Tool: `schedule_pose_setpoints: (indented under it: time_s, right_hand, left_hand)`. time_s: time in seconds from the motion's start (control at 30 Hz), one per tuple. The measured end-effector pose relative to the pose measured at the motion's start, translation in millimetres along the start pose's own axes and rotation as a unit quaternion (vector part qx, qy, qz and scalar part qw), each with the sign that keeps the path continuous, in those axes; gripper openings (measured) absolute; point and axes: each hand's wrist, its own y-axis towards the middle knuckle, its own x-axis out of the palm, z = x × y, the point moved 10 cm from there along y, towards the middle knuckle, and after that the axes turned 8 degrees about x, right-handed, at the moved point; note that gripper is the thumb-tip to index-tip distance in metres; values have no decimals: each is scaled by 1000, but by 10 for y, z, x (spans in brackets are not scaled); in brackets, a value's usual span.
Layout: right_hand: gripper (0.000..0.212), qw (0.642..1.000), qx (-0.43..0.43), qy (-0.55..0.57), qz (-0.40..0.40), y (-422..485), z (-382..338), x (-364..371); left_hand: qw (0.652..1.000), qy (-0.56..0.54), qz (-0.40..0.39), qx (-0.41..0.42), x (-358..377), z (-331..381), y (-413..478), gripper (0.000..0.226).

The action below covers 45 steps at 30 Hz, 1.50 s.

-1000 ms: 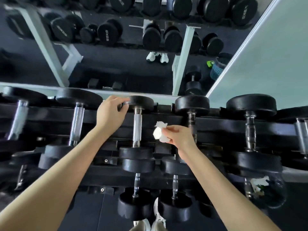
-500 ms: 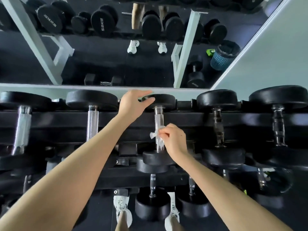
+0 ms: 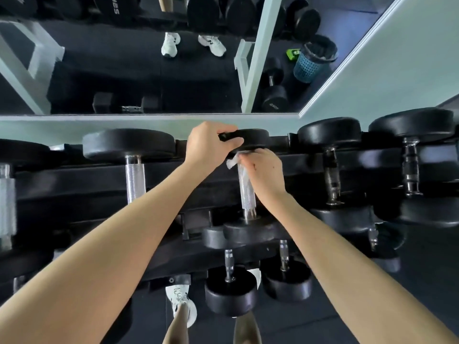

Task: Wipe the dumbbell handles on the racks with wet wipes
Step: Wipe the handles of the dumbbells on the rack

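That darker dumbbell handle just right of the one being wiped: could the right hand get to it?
Probably yes: the right hand is beside that handle, with nothing between them.

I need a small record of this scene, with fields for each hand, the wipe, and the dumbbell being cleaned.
left hand: grips the far head of the dumbbell
right hand: presses the wet wipe on the handle
wet wipe: white, crumpled, at the handle's far end
handle: knurled metal, mostly bare below the wipe
rack: black, dumbbells in rows
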Motion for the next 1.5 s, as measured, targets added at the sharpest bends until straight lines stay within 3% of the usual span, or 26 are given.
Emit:
schedule_pose_setpoints:
  time_s: [0.07, 0.1, 0.17, 0.23, 0.33, 0.43, 0.5, 0.67, 0.73, 0.77, 0.87, 0.93, 1.0, 1.17, 1.3, 1.5]
  right_hand:
    - [15, 1000, 1, -13, 25, -73, -31, 2]
    - [12, 997, -15, -75, 18, -184, -8, 33]
    - [10, 960, -99, -261, -34, -374, 56, 169]
    - [12, 933, -153, -322, -51, -411, 33, 187]
    - [20, 927, -202, -313, -47, -224, -88, 139]
    - [18, 951, -147, -270, -23, -9, -130, 108]
    - [21, 960, -127, -223, -109, -77, -29, 160]
    - [30, 892, -163, -297, -298, -348, 397, 259]
    - [39, 858, -222, -325, -331, -493, 417, 274]
    - [34, 858, -238, -314, -331, -527, 398, 262]
    - [9, 924, -143, -219, -278, -445, 422, 187]
    - [12, 964, -70, -181, -181, -342, 467, 98]
    - [24, 982, -30, -163, -89, -301, 499, 13]
    - [29, 991, 91, -99, -8, -304, 754, -31]
    - [15, 986, 119, -112, 17, -356, 814, 28]
    - [37, 988, 125, -32, 82, 28, 291, -128]
  left_hand:
    - [1000, 0, -1, 2, 9, -12, 13, 36]
    - [1000, 1, 0, 0, 12, -20, 14, 35]
    - [1000, 2, 1, -1, 14, -19, 8, 35]
    - [1000, 6, 3, 1, 8, -4, 0, 35]
    - [1000, 4, 4, 1, 4, 12, -11, 34]
    - [1000, 8, 8, 2, 16, 19, -26, 33]
    - [1000, 20, 5, 7, 26, 25, -26, 31]
    - [1000, 24, -3, 1, 32, 19, -30, 30]
    - [1000, 24, -2, -1, 30, 25, -38, 30]
    - [1000, 25, -2, 0, 32, 27, -37, 30]
    - [1000, 22, 1, -1, 33, 20, -37, 30]
    - [1000, 15, 6, -5, 28, 14, -46, 30]
    - [1000, 12, 8, -6, 29, 18, -47, 31]
    - [1000, 14, 10, -12, 28, 5, -32, 30]
    - [1000, 9, 21, -18, 27, -7, -40, 30]
    - [1000, -1, 21, -22, 27, -24, -28, 30]
